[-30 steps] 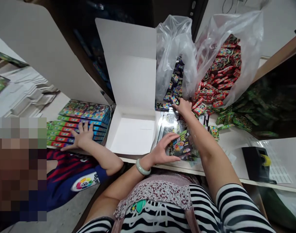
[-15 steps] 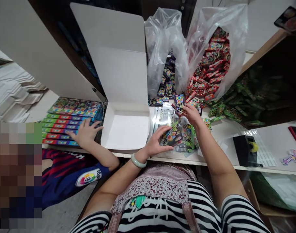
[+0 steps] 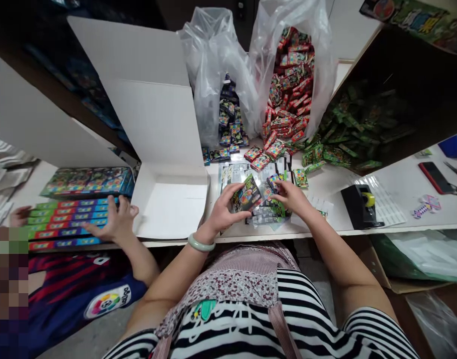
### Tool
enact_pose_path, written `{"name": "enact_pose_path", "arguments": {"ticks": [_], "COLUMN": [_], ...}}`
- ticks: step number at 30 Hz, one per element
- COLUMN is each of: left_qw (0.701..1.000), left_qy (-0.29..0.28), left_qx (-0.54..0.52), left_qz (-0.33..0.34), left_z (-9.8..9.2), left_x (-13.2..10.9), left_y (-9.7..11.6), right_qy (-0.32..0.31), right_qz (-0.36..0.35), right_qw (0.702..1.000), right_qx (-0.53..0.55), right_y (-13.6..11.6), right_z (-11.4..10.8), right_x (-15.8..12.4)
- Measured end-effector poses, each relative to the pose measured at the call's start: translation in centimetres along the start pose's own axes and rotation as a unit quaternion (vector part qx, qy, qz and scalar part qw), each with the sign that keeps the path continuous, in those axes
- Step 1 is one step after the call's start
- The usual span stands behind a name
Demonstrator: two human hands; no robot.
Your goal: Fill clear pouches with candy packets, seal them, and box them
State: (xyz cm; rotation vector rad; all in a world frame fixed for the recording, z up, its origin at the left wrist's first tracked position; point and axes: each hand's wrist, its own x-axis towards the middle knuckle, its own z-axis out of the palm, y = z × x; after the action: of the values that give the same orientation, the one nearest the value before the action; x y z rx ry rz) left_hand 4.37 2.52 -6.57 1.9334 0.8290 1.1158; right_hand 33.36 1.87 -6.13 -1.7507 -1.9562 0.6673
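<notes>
My left hand (image 3: 228, 207) grips a dark, colourfully printed packet (image 3: 246, 194), thumb in front and fingers behind. Close by on the right, my right hand (image 3: 290, 197) pinches a small purple box (image 3: 275, 180) above the table. Beneath both hands lie flat printed sheets in clear plastic (image 3: 268, 212), partly covered by the hands. Just behind them sit a few loose red boxes (image 3: 260, 160). One small green box (image 3: 300, 178) lies to the right of my right hand.
An open white carton (image 3: 172, 204) stands left. Beyond it another person's hands (image 3: 118, 219) hold stacked colourful boxes (image 3: 71, 222). Clear bags hold purple boxes (image 3: 230, 117) and red boxes (image 3: 292, 94). Green boxes (image 3: 348, 124) spill from a tipped carton. A tape dispenser (image 3: 361, 207) sits right.
The view has swung right. My right hand has brought the purple box down and nearer my left hand and its packet. The other person's hands now grip the box stack.
</notes>
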Motion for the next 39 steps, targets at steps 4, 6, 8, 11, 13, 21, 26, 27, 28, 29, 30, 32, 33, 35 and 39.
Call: {"name": "enact_pose_path", "arguments": {"ticks": [4,6,8,11,13,21,26,27,28,29,30,32,33,35,39], "left_qw": [1.0,0.999,0.999,0.999,0.999,0.992,0.972,0.97,0.969,0.97,0.972,0.974,0.975,0.978,0.987], "left_qy": [0.017,0.018,0.004,-0.025,-0.03,-0.09,-0.153,-0.162,-0.168,-0.172,-0.172,-0.168,-0.164,-0.15,-0.107], "left_qx": [-0.007,-0.02,-0.025,-0.009,0.005,0.058,0.122,0.125,0.123,0.118,0.112,0.105,0.104,0.106,0.091], "left_qz": [-0.015,-0.029,-0.034,-0.024,-0.011,0.073,0.13,0.132,0.129,0.122,0.116,0.106,0.104,0.095,0.073], "left_z": [-0.5,-0.6,-0.5,-0.3,-0.2,1.0,1.6,1.6,1.6,1.6,1.7,1.7,1.8,1.9,2.1], "left_x": [-0.1,0.0,0.2,0.4,0.4,1.4,2.1,2.2,2.2,2.2,2.2,2.2,2.1,2.0,1.5], "left_y": [-0.6,-0.8,-0.7,-0.2,0.0,0.1,0.9,1.1,1.2,1.2,1.2,1.1,1.0,0.7,0.4], "right_qy": [-0.027,-0.095,-0.162,-0.185,-0.123,-0.066,-0.117,-0.114,-0.109,-0.101,-0.095,-0.095,-0.1,-0.097,0.006], "right_qz": [-0.067,-0.076,-0.067,-0.095,-0.109,-0.244,-0.24,-0.239,-0.239,-0.238,-0.238,-0.237,-0.24,-0.253,-0.271], "right_qw": [0.997,0.99,0.977,0.972,0.985,0.967,0.96,0.959,0.958,0.958,0.957,0.956,0.955,0.954,0.959], "right_qx": [-0.001,-0.074,-0.124,-0.109,-0.054,0.039,-0.085,-0.102,-0.115,-0.125,-0.134,-0.146,-0.146,-0.129,-0.083], "right_y": [1.3,1.8,2.1,2.0,1.8,-3.7,-5.4,-5.4,-5.4,-5.4,-5.5,-5.5,-5.6,-5.6,-5.5], "right_z": [-1.9,-2.6,-2.6,-2.6,-3.3,-10.3,-10.2,-9.9,-9.6,-9.2,-8.8,-7.9,-7.6,-7.1,-6.7], "right_x": [1.4,2.8,4.2,5.1,4.4,-3.0,-3.5,-3.3,-3.2,-3.0,-2.8,-2.5,-2.4,-2.5,-3.3]}}
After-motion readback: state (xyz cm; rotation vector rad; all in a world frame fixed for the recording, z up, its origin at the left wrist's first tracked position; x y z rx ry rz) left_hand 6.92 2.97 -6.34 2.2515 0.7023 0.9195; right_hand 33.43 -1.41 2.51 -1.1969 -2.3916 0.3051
